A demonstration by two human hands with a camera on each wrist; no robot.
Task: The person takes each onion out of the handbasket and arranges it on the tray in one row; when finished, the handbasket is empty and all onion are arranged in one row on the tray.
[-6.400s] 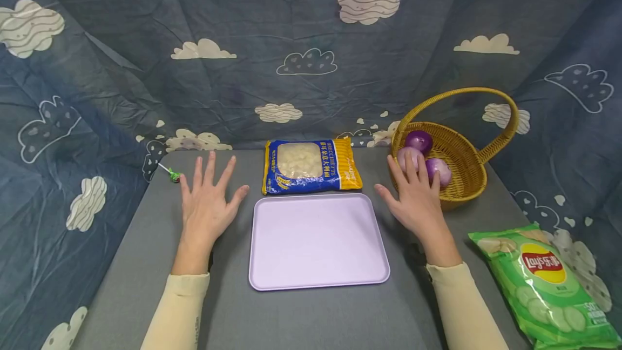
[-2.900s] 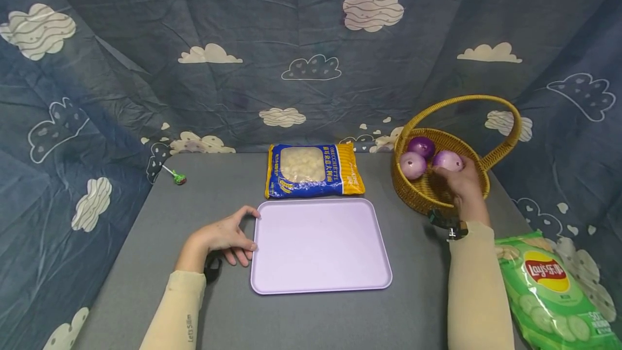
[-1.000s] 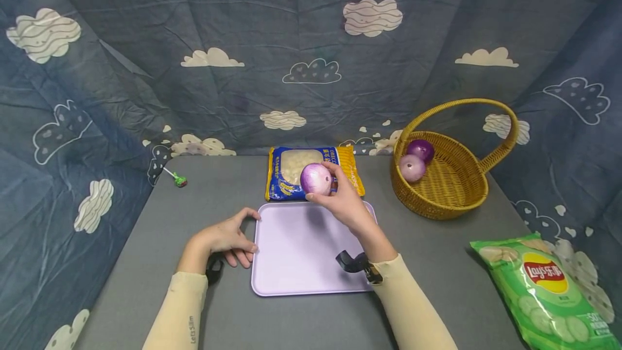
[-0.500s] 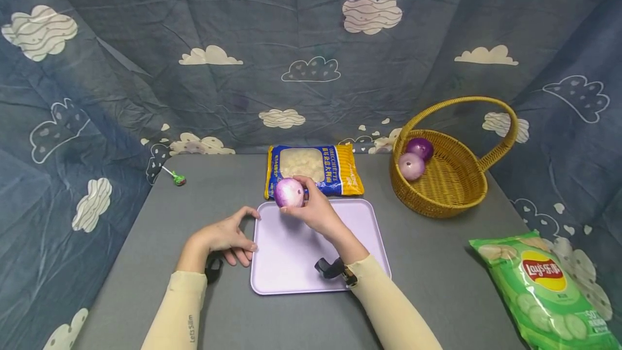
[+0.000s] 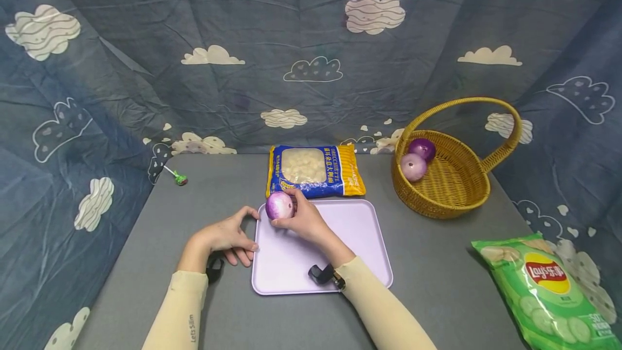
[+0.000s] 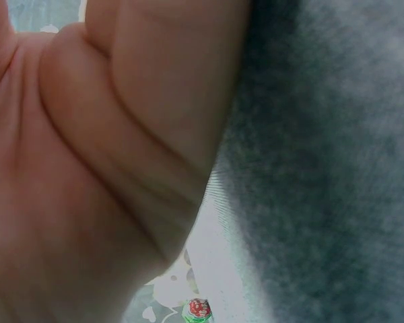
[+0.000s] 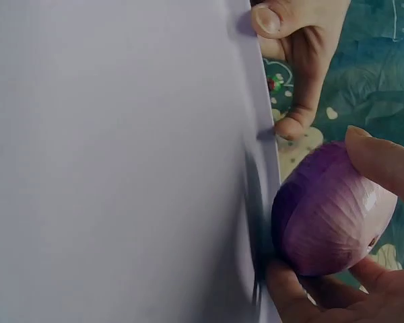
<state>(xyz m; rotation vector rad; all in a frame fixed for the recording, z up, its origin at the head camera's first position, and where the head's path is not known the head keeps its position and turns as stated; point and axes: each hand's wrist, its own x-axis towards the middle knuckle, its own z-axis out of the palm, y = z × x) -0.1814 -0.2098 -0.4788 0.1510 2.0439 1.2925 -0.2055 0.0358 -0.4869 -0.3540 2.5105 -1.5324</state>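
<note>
My right hand (image 5: 308,220) holds a purple onion (image 5: 279,206) between thumb and fingers, over the far left corner of the lilac tray (image 5: 320,263). In the right wrist view, the onion (image 7: 333,212) is close to the tray's rim; whether it touches the tray I cannot tell. My left hand (image 5: 225,237) is at the tray's left side, curved thumb and index finger on the rim, set apart from each other. The left wrist view shows mostly its palm (image 6: 74,175). Two more onions (image 5: 413,167) lie in the wicker basket (image 5: 439,210) at the right.
A blue and yellow pasta bag (image 5: 306,169) lies just behind the tray. At the right front is a green bag of potato chips (image 5: 549,285). A small green lollipop (image 5: 180,179) lies at the table's far left. Cloud-patterned cloth (image 5: 233,101) hangs around the table.
My right hand took one onion from the basket and carried it left over the tray, most recently lower and toward the left corner. My left hand came to the tray's edge earlier and stays there.
</note>
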